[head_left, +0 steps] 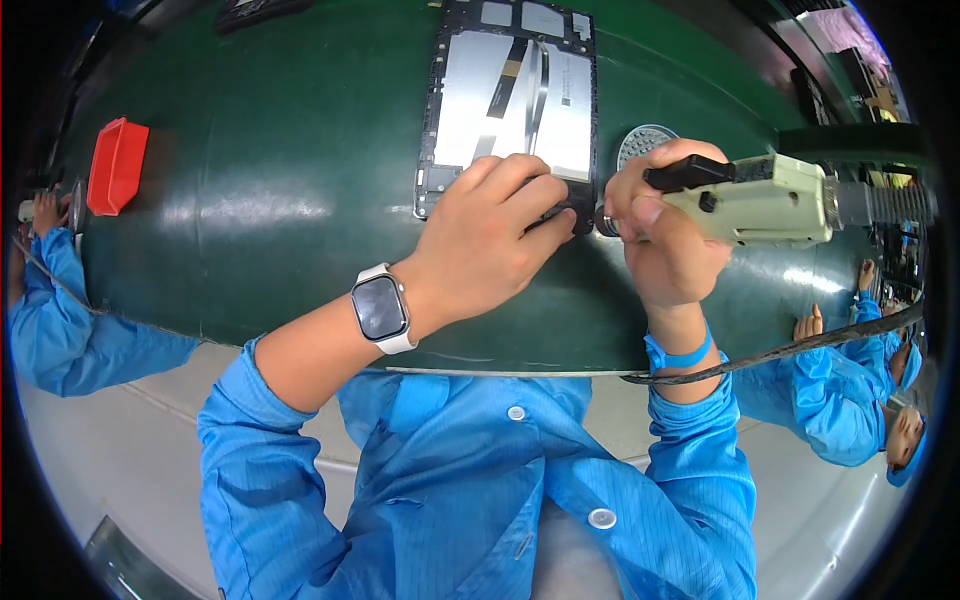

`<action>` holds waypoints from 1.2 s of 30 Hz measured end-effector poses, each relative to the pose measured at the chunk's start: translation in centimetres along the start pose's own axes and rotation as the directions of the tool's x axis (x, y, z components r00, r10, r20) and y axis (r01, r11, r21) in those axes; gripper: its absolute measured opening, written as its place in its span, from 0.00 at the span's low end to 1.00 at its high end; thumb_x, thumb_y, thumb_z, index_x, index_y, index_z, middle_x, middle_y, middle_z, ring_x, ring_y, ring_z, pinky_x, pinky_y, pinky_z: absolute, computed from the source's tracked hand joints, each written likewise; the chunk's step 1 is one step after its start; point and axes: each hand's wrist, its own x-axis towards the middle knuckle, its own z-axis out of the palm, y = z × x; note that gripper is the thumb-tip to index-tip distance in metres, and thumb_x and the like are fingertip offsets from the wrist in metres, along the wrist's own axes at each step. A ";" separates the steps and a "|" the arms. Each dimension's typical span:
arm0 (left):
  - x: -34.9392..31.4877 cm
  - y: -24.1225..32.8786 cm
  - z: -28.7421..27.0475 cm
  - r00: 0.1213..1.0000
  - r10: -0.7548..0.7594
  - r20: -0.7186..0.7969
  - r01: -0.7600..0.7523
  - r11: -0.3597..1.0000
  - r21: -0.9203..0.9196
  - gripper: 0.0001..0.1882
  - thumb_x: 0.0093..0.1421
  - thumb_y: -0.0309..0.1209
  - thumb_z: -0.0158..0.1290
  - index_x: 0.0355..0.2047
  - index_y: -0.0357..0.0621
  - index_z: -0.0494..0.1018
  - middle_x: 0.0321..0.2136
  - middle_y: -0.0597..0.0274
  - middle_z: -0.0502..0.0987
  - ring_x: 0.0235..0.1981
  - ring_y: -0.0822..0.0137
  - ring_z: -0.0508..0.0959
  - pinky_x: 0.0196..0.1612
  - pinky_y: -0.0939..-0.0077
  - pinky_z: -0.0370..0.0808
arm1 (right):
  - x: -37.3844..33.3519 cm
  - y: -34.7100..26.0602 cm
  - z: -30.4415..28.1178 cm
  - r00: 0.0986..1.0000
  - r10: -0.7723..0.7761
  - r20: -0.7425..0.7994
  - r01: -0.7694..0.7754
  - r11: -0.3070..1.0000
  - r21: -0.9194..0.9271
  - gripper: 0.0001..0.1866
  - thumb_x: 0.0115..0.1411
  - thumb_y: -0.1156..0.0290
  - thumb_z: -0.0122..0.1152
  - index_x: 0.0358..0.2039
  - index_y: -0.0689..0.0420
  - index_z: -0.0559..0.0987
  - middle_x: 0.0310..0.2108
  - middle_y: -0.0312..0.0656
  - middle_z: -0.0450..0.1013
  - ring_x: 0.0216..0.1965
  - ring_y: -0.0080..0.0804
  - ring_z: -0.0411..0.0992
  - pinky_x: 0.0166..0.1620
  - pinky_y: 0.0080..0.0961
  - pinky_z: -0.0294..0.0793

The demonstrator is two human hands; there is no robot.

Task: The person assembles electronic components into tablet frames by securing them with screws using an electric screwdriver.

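A tablet (465, 95) lies with its inside bared on the green bench, silver plate and black frame showing. My left hand (490, 225) rests over its near end, fingers curled and thumb close to the near right corner. Slim silver tweezers (541, 90) stick out from under those fingers across the plate; their other end is hidden by the hand. In my right hand (670, 220) is a pale green electric screwdriver (780, 205) with a black lever, lying nearly level. Its front end is at the tablet's near right corner, the tip hidden.
A round metal dish (643, 140) with a dimpled surface stands just beyond my right hand. A red bin (116, 167) sits at the left. A dark cable (790, 350) crosses by my right wrist. Co-workers in blue sit at both sides (840, 395).
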 end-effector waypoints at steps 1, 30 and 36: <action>0.1 0.1 0.0 1.000 0.010 -0.005 -0.010 1.000 -0.004 0.12 0.47 0.28 0.64 0.34 0.43 0.80 0.37 0.61 0.75 0.44 0.58 0.75 0.40 0.64 0.72 | 0.0 -0.1 0.1 1.000 -0.009 -0.003 0.009 1.000 -0.007 0.17 0.48 0.87 0.55 0.42 0.66 0.73 0.24 0.40 0.70 0.21 0.24 0.67 0.25 0.20 0.69; -0.2 0.3 -1.0 0.999 -0.002 0.045 0.003 1.000 -0.019 0.13 0.46 0.26 0.64 0.35 0.44 0.79 0.38 0.61 0.75 0.44 0.56 0.75 0.42 0.62 0.72 | 6.8 1.9 -4.1 0.929 -0.262 -0.260 0.222 0.959 -0.175 0.12 0.50 0.80 0.56 0.37 0.71 0.75 0.19 0.42 0.70 0.16 0.29 0.68 0.24 0.28 0.72; -0.1 0.3 -1.1 0.998 -0.009 0.063 0.011 1.000 -0.019 0.13 0.46 0.26 0.64 0.35 0.44 0.79 0.38 0.61 0.74 0.45 0.56 0.75 0.42 0.62 0.72 | 6.9 2.1 -3.6 0.937 -0.252 -0.242 0.208 0.959 -0.194 0.11 0.50 0.80 0.56 0.36 0.70 0.74 0.18 0.42 0.70 0.17 0.28 0.68 0.23 0.27 0.71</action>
